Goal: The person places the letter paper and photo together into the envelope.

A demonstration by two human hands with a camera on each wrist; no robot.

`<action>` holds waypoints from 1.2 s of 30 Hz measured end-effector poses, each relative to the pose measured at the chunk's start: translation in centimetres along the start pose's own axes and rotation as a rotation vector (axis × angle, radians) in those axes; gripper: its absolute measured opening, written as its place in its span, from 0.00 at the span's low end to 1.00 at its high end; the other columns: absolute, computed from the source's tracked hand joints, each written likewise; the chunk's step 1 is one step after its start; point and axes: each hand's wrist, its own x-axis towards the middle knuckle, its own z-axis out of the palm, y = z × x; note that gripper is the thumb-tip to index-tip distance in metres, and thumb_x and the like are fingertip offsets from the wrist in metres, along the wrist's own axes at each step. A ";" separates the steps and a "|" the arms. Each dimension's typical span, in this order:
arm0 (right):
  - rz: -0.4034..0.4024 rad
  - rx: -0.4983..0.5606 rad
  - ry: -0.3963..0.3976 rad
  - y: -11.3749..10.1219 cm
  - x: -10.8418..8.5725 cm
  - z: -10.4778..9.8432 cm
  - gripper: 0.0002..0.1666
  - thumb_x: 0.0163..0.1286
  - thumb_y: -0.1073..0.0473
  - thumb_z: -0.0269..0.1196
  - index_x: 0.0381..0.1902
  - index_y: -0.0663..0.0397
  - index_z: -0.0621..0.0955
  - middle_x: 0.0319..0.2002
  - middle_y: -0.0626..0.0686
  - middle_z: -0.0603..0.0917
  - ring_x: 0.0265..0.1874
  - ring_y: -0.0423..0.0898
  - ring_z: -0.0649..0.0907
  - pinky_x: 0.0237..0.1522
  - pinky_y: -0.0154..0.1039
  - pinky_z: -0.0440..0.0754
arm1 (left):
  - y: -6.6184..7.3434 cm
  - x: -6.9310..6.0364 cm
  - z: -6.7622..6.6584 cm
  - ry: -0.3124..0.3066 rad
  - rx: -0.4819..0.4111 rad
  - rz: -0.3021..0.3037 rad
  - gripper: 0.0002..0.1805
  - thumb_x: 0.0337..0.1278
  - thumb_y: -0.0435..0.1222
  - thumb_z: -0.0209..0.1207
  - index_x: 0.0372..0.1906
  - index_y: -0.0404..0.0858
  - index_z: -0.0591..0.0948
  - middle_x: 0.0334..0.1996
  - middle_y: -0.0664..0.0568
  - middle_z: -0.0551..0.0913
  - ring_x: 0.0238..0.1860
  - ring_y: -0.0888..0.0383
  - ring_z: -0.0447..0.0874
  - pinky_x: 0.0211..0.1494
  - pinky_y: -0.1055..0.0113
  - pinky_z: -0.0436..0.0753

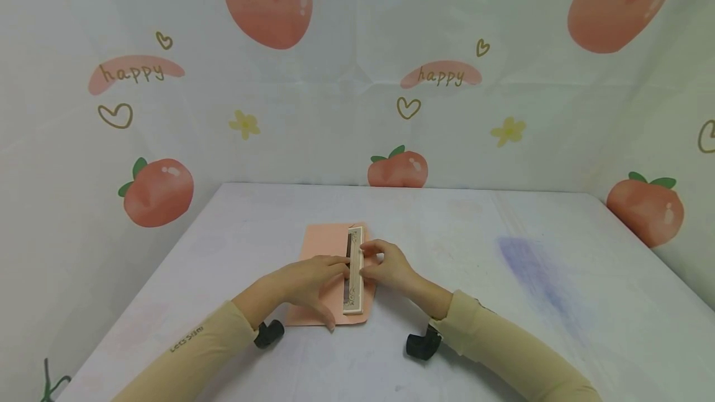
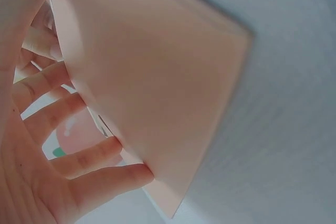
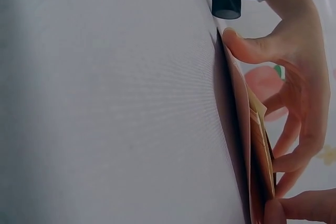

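Observation:
A flat peach piece with rounded corners, like a cover or folder (image 1: 326, 239), lies on the table. On its right half stands a long cream strip (image 1: 355, 278) with ornate printed ends, and a dark brown band shows along the strip's left side. My left hand (image 1: 310, 281) spreads over the peach piece, fingertips at the strip's left side and thumb at the near edge. From the right, my right hand (image 1: 393, 268) pinches the strip's edge with curled thumb and forefinger. In the right wrist view the strip (image 3: 257, 124) rises slightly off the peach layer beneath.
A white table (image 1: 447, 222) extends all round, with a blue-purple smudge (image 1: 536, 278) on the right. Behind it hangs a white backdrop (image 1: 335, 110) printed with peaches and hearts. Black wrist cameras (image 1: 423, 345) sit below both wrists. A green stringy thing (image 1: 53, 383) shows at the lower left.

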 end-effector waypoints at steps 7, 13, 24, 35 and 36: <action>-0.019 -0.013 -0.003 0.1 0.2 0.3 0.28 0.44 0.71 0.68 0.49 0.65 0.78 0.44 0.60 0.83 0.43 0.48 0.78 0.41 0.33 0.73 | 0.0 0.1 0.0 0.011 0.005 0.019 0.46 0.27 0.60 0.71 0.58 0.46 0.70 0.69 0.51 0.64 0.69 0.49 0.63 0.69 0.53 0.68; -0.012 0.002 -0.011 -0.2 0.2 0.5 0.29 0.45 0.72 0.67 0.50 0.65 0.77 0.46 0.61 0.82 0.38 0.47 0.76 0.33 0.29 0.70 | 0.0 0.0 0.0 0.017 0.000 0.026 0.46 0.27 0.60 0.71 0.57 0.46 0.70 0.68 0.50 0.64 0.68 0.49 0.63 0.69 0.52 0.68; -0.027 0.013 -0.025 -0.1 0.4 0.7 0.29 0.46 0.73 0.67 0.50 0.66 0.76 0.45 0.62 0.82 0.33 0.44 0.79 0.31 0.27 0.75 | -0.1 0.1 0.0 0.014 0.011 0.033 0.47 0.28 0.61 0.71 0.59 0.44 0.70 0.69 0.50 0.63 0.69 0.49 0.62 0.69 0.52 0.68; -0.001 0.062 -0.064 -0.3 0.5 0.8 0.28 0.50 0.72 0.66 0.52 0.68 0.74 0.47 0.64 0.81 0.43 0.54 0.83 0.38 0.33 0.82 | 0.0 0.0 0.1 -0.007 0.011 0.002 0.49 0.28 0.62 0.70 0.61 0.44 0.69 0.70 0.50 0.62 0.70 0.48 0.60 0.70 0.52 0.67; 0.001 0.069 -0.065 -0.3 0.5 0.9 0.28 0.51 0.72 0.65 0.52 0.68 0.74 0.47 0.64 0.81 0.44 0.55 0.83 0.39 0.33 0.83 | 0.0 0.0 0.1 -0.004 0.020 0.009 0.49 0.28 0.62 0.70 0.61 0.44 0.69 0.70 0.49 0.63 0.70 0.48 0.60 0.69 0.52 0.67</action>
